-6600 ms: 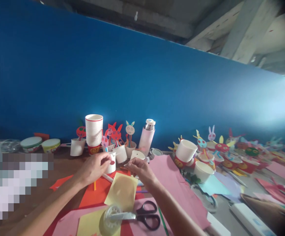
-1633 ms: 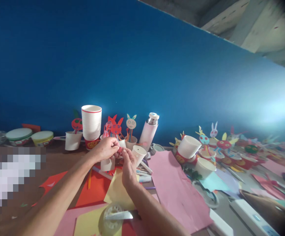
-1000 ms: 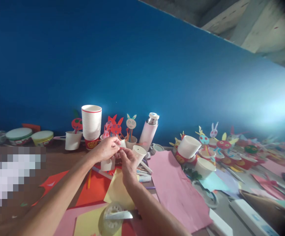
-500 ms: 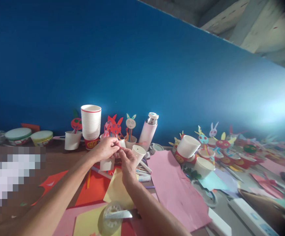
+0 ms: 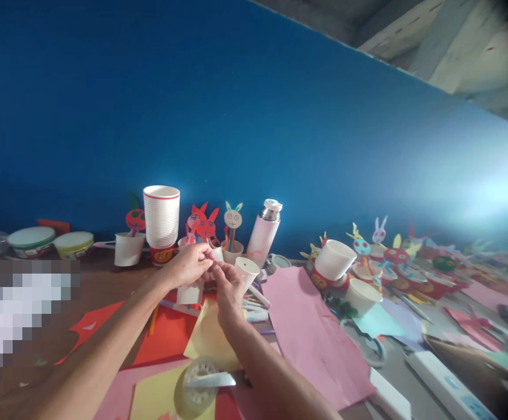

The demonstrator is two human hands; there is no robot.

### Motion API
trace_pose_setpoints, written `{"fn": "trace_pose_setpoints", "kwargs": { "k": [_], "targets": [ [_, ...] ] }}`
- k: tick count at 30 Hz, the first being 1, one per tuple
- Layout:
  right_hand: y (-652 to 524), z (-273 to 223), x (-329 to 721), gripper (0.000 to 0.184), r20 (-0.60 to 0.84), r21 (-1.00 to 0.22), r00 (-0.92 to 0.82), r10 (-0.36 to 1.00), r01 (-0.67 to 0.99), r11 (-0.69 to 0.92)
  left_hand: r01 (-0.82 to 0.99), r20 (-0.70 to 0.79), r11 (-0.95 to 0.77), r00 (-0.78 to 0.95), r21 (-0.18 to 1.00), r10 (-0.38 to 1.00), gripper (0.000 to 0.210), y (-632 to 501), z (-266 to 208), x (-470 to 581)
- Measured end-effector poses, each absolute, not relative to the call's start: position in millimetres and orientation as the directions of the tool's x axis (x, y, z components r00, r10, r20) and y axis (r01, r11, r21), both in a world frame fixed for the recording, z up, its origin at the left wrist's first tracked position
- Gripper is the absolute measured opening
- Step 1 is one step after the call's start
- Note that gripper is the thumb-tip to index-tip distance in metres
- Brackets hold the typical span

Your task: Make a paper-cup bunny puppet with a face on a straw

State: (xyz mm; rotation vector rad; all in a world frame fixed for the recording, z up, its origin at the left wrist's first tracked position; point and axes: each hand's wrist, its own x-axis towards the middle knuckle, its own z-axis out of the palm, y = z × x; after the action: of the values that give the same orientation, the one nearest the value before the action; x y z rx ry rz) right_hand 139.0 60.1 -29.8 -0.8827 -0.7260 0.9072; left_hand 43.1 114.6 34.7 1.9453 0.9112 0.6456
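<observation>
My left hand (image 5: 189, 265) and my right hand (image 5: 230, 286) meet over the middle of the table, fingertips pinched together. A small red piece (image 5: 214, 263) shows between them; its shape is mostly hidden by the fingers. Below my left hand is a white paper cup (image 5: 190, 294), partly covered. Another white paper cup (image 5: 247, 267), tilted and with a small dark hole, sits just right of my right hand. Red paper rabbit figures (image 5: 205, 226) stand right behind the hands. Yellow paper (image 5: 205, 335) lies under my right wrist.
A tall stack of paper cups (image 5: 162, 219) and a pink thermos (image 5: 263, 233) stand by the blue wall. Pink paper (image 5: 315, 344) lies to the right, a tape roll (image 5: 200, 402) in front. Several paper figures in cups and a power strip (image 5: 446, 385) are farther right.
Both hands keep the same pinched pose in nearly the same place. The view has shifted very slightly.
</observation>
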Motion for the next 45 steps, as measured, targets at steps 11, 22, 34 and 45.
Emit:
{"fn": "trace_pose_setpoints", "kwargs": {
  "k": [11,22,34,45],
  "targets": [
    [59.8,-32.0,139.6,0.025,0.154,-0.882,0.439,0.885,-0.343,0.324,0.383,0.082,-0.355,0.574,0.853,0.815,0.003,113.9,35.1,44.3],
    [59.6,-31.6,139.0,0.024,0.156,-0.88,0.44,0.884,-0.346,0.327,0.398,0.039,-0.318,0.571,0.86,0.82,0.006,114.1,33.6,43.8],
    [59.2,-31.3,139.4,0.026,0.159,-0.874,0.434,0.887,-0.355,0.331,0.396,0.039,-0.313,0.567,0.863,0.823,0.005,115.4,30.1,45.2],
    [58.6,-31.7,139.5,0.021,0.17,-0.876,0.435,0.884,-0.344,0.338,0.396,0.065,-0.342,0.569,0.852,0.82,0.006,116.3,29.8,45.3]
  ]
}}
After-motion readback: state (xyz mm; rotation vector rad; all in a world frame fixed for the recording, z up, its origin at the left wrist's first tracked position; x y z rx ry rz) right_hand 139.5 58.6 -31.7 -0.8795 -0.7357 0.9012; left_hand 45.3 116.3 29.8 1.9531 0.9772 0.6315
